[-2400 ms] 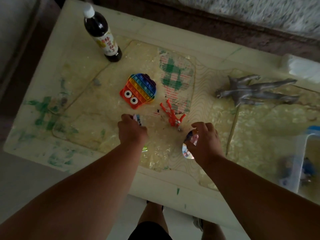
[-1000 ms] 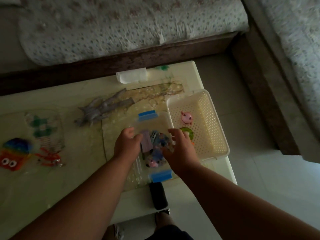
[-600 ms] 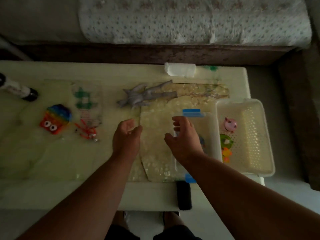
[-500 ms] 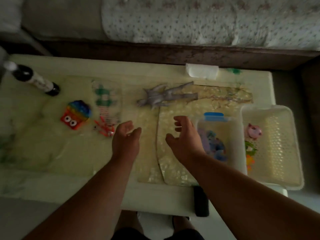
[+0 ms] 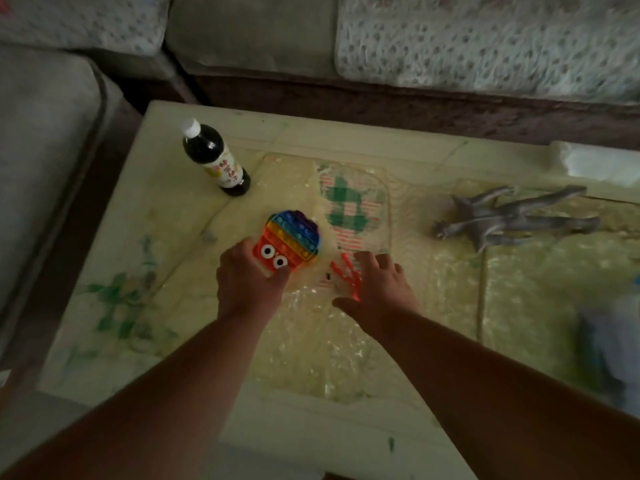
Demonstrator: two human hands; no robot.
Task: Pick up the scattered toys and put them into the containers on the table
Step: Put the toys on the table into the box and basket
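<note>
From the head camera, the left hand (image 5: 247, 277) lay on the near corner of the rainbow pop-it toy (image 5: 289, 241), its fingers curled over the edge by the toy's two googly eyes, apparently gripping it, while the toy lay flat on the cream counter (image 5: 166, 216). The right hand (image 5: 375, 284) hovered with fingers spread and relaxed, holding nothing, right over the small red plastic toy (image 5: 346, 276), which lay on the counter just beside the pop-it toy and was partly covered by the fingers; whether they touched it could not be told. A grey dinosaur figure (image 5: 502, 220) lay on its side well to the right of both hands. A dark bottle with a white cap (image 5: 216, 161) stood upright near the far left corner. A green and red checked print (image 5: 349, 206) showed in the counter surface just beyond the red toy. At the right edge a blurred clear container (image 5: 613, 344) was partly in view, its contents unreadable.
</note>
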